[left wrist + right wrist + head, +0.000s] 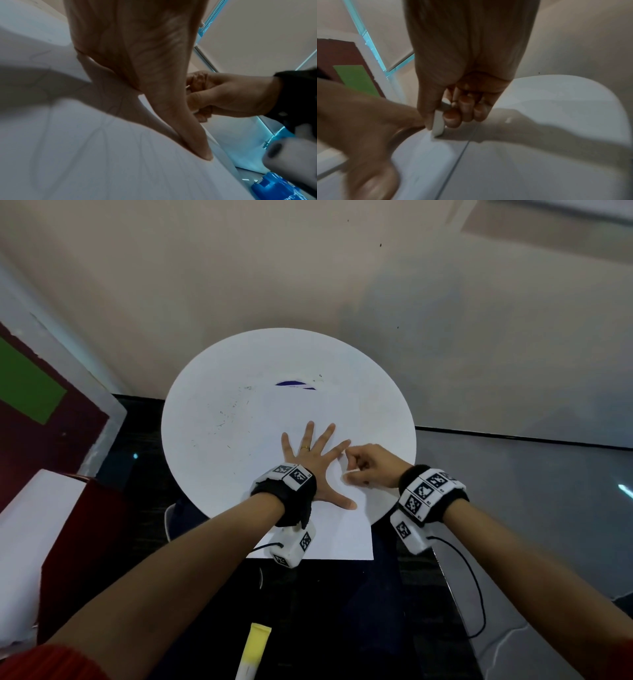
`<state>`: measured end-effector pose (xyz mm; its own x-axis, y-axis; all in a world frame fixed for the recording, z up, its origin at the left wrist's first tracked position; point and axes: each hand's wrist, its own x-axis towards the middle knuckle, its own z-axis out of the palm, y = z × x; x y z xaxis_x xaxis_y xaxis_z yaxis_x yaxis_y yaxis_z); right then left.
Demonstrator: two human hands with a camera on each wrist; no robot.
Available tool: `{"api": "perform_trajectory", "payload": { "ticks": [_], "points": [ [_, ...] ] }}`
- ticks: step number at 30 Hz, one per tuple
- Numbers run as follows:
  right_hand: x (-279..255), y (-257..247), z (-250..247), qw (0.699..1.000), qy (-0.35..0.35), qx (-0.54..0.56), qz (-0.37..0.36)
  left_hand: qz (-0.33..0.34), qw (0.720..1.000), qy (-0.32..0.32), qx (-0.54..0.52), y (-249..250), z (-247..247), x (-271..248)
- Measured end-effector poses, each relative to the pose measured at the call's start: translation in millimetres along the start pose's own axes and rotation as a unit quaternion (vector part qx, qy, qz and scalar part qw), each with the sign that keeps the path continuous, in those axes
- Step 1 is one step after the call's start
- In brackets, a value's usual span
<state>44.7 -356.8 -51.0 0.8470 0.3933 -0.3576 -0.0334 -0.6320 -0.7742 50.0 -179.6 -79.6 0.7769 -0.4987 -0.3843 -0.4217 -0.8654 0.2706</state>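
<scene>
My left hand (310,462) lies flat with its fingers spread on a white sheet of paper (329,539), and a ring sits on one finger. The sheet rests on a round white table (239,392) and hangs over its near edge. My right hand (368,465) pinches a short white stick (438,124) between thumb and curled fingers. The stick's tip touches the paper right beside the left index finger (399,113). In the left wrist view the left palm (137,54) presses the sheet, with the right hand (231,94) close behind the thumb.
A small blue mark (294,384) shows on the table's far side. A yellow tube (257,648) lies on the dark surface near me. A red and white box (78,542) and a maroon board with a green patch (27,392) stand at the left. A beige wall rises behind.
</scene>
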Motion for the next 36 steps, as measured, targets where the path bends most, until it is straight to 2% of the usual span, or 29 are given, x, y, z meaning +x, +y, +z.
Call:
{"api": "perform_trajectory", "payload": {
  "ticks": [4, 7, 8, 9, 11, 12, 13, 16, 18, 19, 21, 22, 23, 25, 26, 27, 28, 29, 31, 32, 33, 34, 36],
  "points": [
    [5.6, -0.7, -0.2, 0.998, 0.064, 0.008, -0.007, -0.003, 1.000, -0.007, 0.012, 0.8, -1.4, -0.4],
    [-7.0, 1.6, 4.6, 1.000, -0.023, 0.009, 0.008, 0.005, 1.000, 0.004, 0.002, -1.0, 0.5, -2.5],
    [-11.0, 2.2, 1.6, 1.000, -0.014, 0.017, 0.011, 0.007, 1.000, 0.006, 0.002, -1.1, -0.2, -2.6],
    [-11.7, 4.0, -2.2, 0.999, 0.042, 0.032, 0.008, 0.008, 1.000, 0.006, 0.004, -0.9, -0.8, -2.7],
    [-6.0, 7.1, -10.7, 0.972, 0.221, 0.074, -0.006, 0.015, 1.000, 0.007, 0.011, -0.3, 0.1, -5.1],
    [-3.1, 7.4, -13.1, 0.958, 0.274, 0.084, -0.018, 0.018, 1.000, 0.006, 0.014, 0.2, 1.6, -8.3],
    [-0.5, 8.8, -12.7, 0.954, 0.288, 0.076, -0.029, 0.020, 1.000, 0.006, 0.021, 1.4, 3.0, -12.8],
    [5.8, 12.9, -4.8, 0.973, 0.229, 0.009, -0.040, -0.001, 0.995, 0.044, 0.091, 14.3, 13.6, -28.7],
    [7.1, 12.1, 0.1, 0.984, 0.178, -0.021, -0.014, 0.021, 0.987, 0.071, 0.140, 28.8, 19.7, -38.6],
    [7.1, 11.9, 2.5, 0.987, 0.158, -0.034, -0.006, 0.064, 0.984, 0.068, 0.152, 35.6, 24.0, -41.1],
    [6.8, 12.9, 3.9, 0.988, 0.144, -0.052, -0.007, 0.186, 0.973, 0.014, 0.138, 42.5, 32.1, -42.5],
    [5.9, 13.7, 3.8, 0.988, 0.145, -0.052, -0.011, 0.213, 0.970, -0.011, 0.120, 41.2, 34.6, -44.4],
    [5.0, 14.4, 2.8, 0.988, 0.146, -0.051, -0.012, 0.185, 0.978, -0.017, 0.098, 38.3, 36.9, -45.7],
    [5.3, 15.0, 0.1, 0.989, 0.145, -0.041, -0.008, 0.009, 0.999, 0.022, 0.046, 32.1, 34.4, -48.3],
    [5.6, 15.9, 0.2, 0.989, 0.145, -0.033, -0.001, -0.069, 0.996, 0.043, 0.035, 32.3, 31.2, -49.3],
    [5.6, 14.8, 0.3, 0.989, 0.147, -0.027, 0.005, -0.101, 0.992, 0.067, 0.034, 36.1, 29.0, -49.4],
    [6.5, 15.3, 0.1, 0.988, 0.153, -0.022, 0.008, -0.076, 0.992, 0.085, 0.044, 42.3, 27.9, -48.1],
    [7.1, 14.7, 0.0, 0.987, 0.160, -0.023, 0.011, -0.004, 0.995, 0.084, 0.054, 49.3, 26.5, -45.6],
    [6.8, 13.3, -0.9, 0.986, 0.166, -0.027, 0.022, 0.178, 0.982, 0.027, 0.056, 58.6, 26.7, -38.5],
    [7.1, 13.2, -1.2, 0.985, 0.167, -0.027, 0.026, 0.226, 0.971, 0.011, 0.073, 58.3, 27.2, -35.1],
    [6.8, 12.2, -1.5, 0.985, 0.168, -0.023, 0.029, 0.224, 0.970, 0.008, 0.092, 54.1, 25.8, -32.4],
    [7.1, 12.1, -1.7, 0.985, 0.169, -0.017, 0.030, 0.171, 0.980, 0.016, 0.102, 46.6, 22.9, -30.4],
    [6.1, 10.3, -2.4, 0.985, 0.167, -0.003, 0.033, -0.026, 0.997, 0.035, 0.064, 26.0, 16.2, -30.5]
  ]
}}
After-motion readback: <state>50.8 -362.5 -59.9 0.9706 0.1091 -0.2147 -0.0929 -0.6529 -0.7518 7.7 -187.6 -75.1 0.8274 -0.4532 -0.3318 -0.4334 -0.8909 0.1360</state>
